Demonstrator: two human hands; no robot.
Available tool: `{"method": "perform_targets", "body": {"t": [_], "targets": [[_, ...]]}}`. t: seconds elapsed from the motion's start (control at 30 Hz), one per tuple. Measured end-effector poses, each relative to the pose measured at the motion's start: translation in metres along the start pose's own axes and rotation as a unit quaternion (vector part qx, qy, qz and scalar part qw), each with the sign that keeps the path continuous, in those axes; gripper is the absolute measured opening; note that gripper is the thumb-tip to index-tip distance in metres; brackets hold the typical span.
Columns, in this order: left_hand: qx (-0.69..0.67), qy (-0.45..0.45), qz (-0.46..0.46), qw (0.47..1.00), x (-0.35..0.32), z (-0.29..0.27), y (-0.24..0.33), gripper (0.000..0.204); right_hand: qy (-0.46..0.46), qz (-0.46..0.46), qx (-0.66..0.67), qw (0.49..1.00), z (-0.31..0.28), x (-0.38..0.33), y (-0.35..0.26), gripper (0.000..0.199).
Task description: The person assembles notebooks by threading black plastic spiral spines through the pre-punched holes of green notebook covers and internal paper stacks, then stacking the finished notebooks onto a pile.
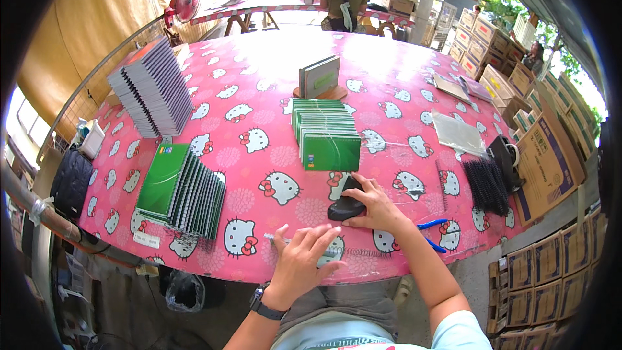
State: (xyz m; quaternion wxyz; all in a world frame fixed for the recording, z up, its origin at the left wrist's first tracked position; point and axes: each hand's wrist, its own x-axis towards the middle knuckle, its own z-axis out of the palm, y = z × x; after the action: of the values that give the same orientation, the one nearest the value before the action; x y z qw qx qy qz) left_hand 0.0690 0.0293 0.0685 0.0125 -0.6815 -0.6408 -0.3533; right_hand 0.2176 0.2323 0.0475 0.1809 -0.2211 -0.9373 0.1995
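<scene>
My right hand grips a smooth black oblong object on the table, thumb on the near side and fingers over the top; its exact kind is unclear. My left hand, with a dark watch on the wrist, hovers or rests low at the near edge, fingers stretched out. Beneath it shows part of a pale, flat item, mostly covered. A thin spiral binding coil lies just to its right. Blue-handled pliers lie beside my right forearm. Ahead stands a row of green notebooks.
Spiral-bound green notebooks are stacked at left, behind them a tall notebook stack. Black coils lie at right near a cardboard box. A small holder with upright books stands mid-table. A person sits at a far table.
</scene>
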Motion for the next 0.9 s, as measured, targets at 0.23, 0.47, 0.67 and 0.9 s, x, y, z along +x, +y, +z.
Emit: {"method": "perform_targets", "body": {"t": [0.23, 0.47, 0.67, 0.9], "targets": [[-0.009, 0.046, -0.035, 0.998, -0.001, -0.01, -0.01, 0.024, -0.046, 0.018, 0.407, 0.912, -0.021, -0.024, -0.027, 0.058], [-0.02, 0.032, -0.03, 0.999, -0.009, -0.007, -0.028, 0.027, -0.083, -0.016, 0.33, 0.94, -0.026, -0.03, -0.053, 0.06], [-0.018, 0.034, -0.022, 0.999, -0.008, -0.01, -0.027, 0.027, -0.11, -0.023, 0.299, 0.948, -0.026, -0.028, -0.066, 0.047], [-0.113, 0.074, -0.081, 0.988, -0.011, -0.01, -0.028, 0.08, -0.095, -0.029, 0.252, 0.962, -0.02, -0.018, -0.066, 0.044]]}}
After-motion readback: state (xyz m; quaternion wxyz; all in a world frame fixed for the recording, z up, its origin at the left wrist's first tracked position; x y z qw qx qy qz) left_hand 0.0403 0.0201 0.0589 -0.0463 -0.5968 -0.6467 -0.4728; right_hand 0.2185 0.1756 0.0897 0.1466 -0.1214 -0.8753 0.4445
